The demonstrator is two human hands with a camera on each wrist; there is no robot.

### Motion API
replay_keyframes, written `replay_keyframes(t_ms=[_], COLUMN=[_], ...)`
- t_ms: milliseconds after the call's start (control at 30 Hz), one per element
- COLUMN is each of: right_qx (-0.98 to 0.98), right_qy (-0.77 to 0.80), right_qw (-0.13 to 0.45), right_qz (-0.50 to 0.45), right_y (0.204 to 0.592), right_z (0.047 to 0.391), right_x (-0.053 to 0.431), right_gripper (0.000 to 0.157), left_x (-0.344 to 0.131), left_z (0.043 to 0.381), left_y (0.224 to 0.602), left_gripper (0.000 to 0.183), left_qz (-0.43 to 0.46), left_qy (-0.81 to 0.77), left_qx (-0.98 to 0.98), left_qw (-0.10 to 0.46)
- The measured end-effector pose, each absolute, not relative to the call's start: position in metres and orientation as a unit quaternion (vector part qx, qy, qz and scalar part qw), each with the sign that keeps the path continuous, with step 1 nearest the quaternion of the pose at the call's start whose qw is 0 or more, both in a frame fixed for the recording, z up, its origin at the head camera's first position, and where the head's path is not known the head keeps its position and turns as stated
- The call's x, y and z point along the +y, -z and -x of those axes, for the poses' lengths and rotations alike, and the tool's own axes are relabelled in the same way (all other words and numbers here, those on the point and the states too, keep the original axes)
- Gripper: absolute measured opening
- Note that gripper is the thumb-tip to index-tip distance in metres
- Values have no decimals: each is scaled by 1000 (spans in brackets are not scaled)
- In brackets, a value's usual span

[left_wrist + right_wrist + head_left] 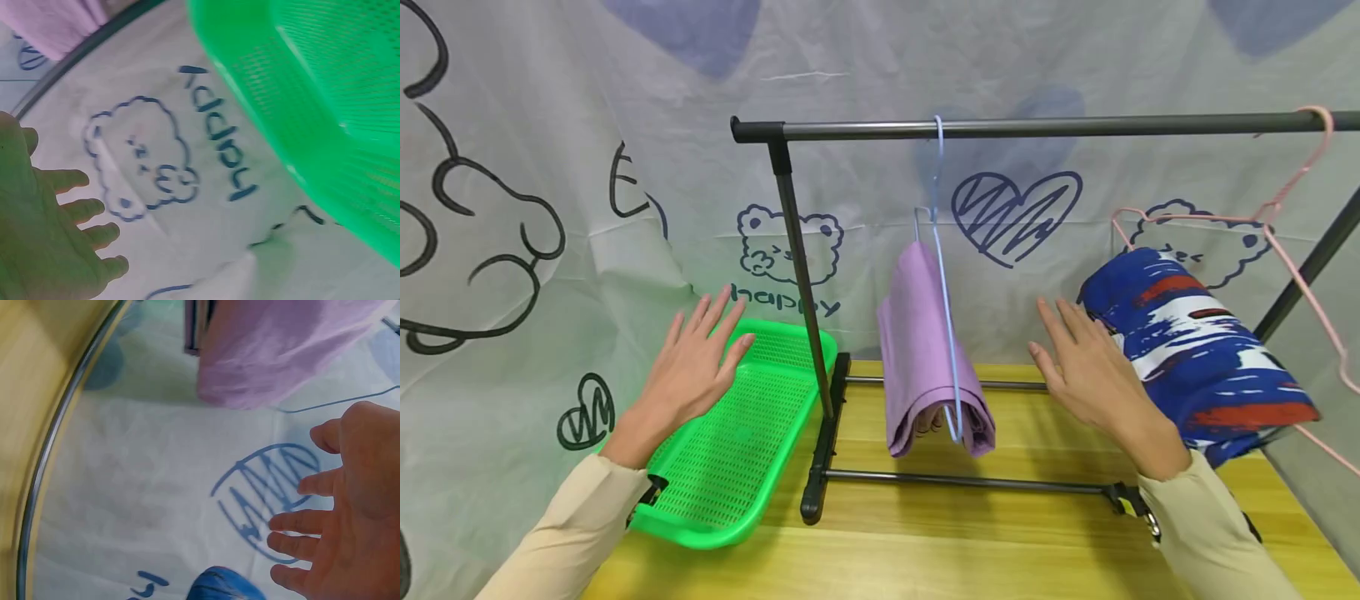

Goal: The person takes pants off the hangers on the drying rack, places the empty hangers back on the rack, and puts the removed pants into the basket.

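My left hand (696,367), fingers straight and spread, hovers over the green plastic basket (730,433) and holds nothing. To the right, my right hand (1090,367) is likewise stretched out with nothing in it, overlapping the edge of a blue, white and red patterned garment (1195,350) in the head view. That garment hangs folded over a pink hanger (1300,267). Between the hands, folded purple cloth (925,342) hangs on a light blue hanger (940,192). In the right wrist view the purple cloth (269,356) shows beyond the fingertips.
A dark metal clothes rack (865,130) stands on the wooden table (925,550), its left post (797,250) beside the basket. Two lower bars (962,478) run across under the purple cloth. Behind hangs a pale curtain (865,50) with drawn hearts and bears.
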State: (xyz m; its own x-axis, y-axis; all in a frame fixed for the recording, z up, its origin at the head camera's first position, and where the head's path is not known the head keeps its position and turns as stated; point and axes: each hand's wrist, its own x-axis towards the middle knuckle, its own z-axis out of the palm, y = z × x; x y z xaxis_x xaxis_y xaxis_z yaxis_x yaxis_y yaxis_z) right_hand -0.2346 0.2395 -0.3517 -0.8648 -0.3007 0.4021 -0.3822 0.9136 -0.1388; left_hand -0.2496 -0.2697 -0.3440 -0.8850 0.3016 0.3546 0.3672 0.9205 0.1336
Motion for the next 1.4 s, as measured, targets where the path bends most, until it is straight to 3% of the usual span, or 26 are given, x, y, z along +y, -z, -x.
replay_keyframes(t_ms=[333,767,1100,1400], right_qx=[-939,-880,-805,-741], right_qy=[-222,-360,-534,-630], right_qw=[166,197,110,9], right_qz=[-205,-239,-232,-234], right_y=[336,325,314,298], right_z=[210,196,187,181], right_x=[223,204,182,164], right_gripper=[63,50,42,42], left_x=[-241,-189,-166,-154], left_z=[238,252,277,285], left_y=[308,256,222,194], left_gripper=[61,65,52,46], left_qz=[209,258,298,274], left_qy=[148,145,151,191], left_qx=[-934,-844,-761,-755], left_qw=[249,447,556,564])
